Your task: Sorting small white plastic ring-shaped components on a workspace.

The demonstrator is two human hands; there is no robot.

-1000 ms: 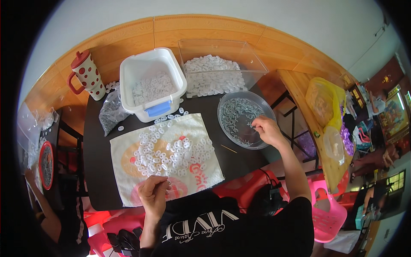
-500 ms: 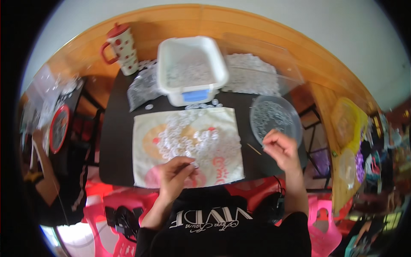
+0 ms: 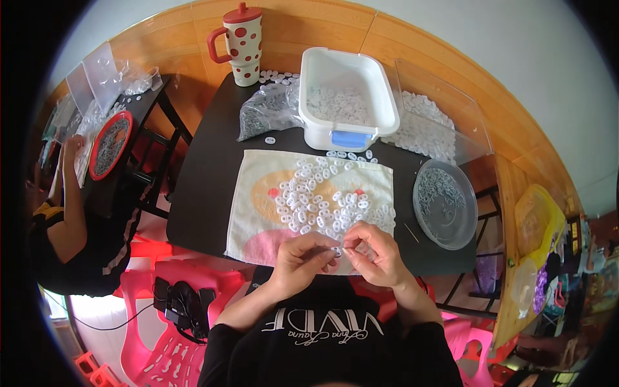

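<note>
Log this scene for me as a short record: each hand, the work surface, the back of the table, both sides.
Left hand: pinching a small white piece
Right hand: fingertips close to that piece; anything held is too small to tell
Work surface: patterned towel on dark table, white oval pieces heaped on it
Back: red-dotted tumbler, clear bag of grey pieces, white tub with blue latch
Right: thin stick, round clear dish of small grey pieces
Far left: another person's arm, red-rimmed tray
</note>
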